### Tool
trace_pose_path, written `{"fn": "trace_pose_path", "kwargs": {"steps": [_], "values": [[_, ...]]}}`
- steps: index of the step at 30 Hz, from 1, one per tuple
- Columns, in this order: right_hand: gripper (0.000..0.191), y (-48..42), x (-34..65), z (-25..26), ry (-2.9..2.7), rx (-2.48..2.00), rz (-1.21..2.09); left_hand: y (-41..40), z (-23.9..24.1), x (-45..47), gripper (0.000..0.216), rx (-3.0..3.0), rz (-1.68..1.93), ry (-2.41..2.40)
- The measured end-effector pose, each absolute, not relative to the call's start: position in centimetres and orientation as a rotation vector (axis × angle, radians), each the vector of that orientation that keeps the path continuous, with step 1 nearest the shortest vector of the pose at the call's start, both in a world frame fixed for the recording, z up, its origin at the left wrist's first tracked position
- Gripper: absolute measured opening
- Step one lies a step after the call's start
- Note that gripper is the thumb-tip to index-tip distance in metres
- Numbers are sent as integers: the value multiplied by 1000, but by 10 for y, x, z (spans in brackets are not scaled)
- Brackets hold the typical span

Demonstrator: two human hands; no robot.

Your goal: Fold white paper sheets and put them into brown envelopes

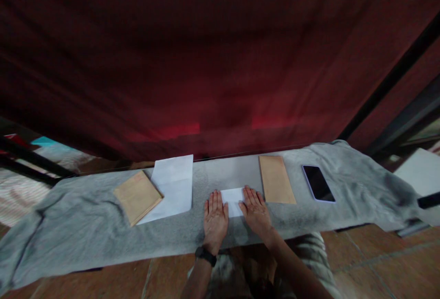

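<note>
Head view: left hand [215, 216] and right hand [256, 209] flat on cloth-covered table [85, 225], fingers together, flanking and touching folded white paper [232, 198]. Beyond, right: brown envelope [277, 179], phone [318, 183]. Left: second envelope [137, 196] overlapping white sheet [175, 179].

1. No text, label, brand, number or sign can be read anywhere in view.
2. On the folded white paper [233, 200]: the visible face is plain white, with no print to make out.
3. On the larger white sheet [173, 184]: the surface is plain and shows no writing.
4. On the left brown envelope [137, 196] and the right brown envelope [277, 179]: both tan faces are plain, with no address, stamp or mark to be seen.
5. On the phone [318, 183]: the screen is dark, with no digits or icons.
6. On the black wristband [205, 255]: too small and dim to tell any marking.
</note>
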State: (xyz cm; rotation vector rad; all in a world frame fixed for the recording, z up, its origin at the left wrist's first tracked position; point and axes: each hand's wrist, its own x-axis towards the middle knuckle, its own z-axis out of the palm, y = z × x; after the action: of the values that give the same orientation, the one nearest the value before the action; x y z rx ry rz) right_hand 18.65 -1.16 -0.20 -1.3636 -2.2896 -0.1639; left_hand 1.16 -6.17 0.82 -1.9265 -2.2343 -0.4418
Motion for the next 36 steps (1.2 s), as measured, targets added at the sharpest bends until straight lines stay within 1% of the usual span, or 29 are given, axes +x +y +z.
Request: {"fn": "trace_pose_path", "kwargs": {"steps": [6,13,19,21,25,27,32,36], "values": [[53,-18,185,2,-2245,-1400,-166,-62,7,11,56,-1899,-456,-2226],[55,-50,200,3,-2366,-1305,-132,-62,7,12,57,-1901,-483,-2232],[54,-56,208,8,-2341,-1332,-60,-59,16,18,55,-1859,-491,-2264],[53,-56,207,9,-2336,-1343,-37,-57,23,29,54,-1962,-496,-2230],[53,-56,205,7,-2388,-1377,-8,-47,32,61,51,-2429,-458,-2012],[54,-56,205,4,-2420,-1383,6,-39,34,72,52,-2537,-419,-1981],[53,-55,205,4,-2408,-1404,38,-19,32,76,54,-2490,-351,-2104],[52,-55,205,7,-2403,-1403,58,-10,29,71,53,-2469,-347,-2089]]}}
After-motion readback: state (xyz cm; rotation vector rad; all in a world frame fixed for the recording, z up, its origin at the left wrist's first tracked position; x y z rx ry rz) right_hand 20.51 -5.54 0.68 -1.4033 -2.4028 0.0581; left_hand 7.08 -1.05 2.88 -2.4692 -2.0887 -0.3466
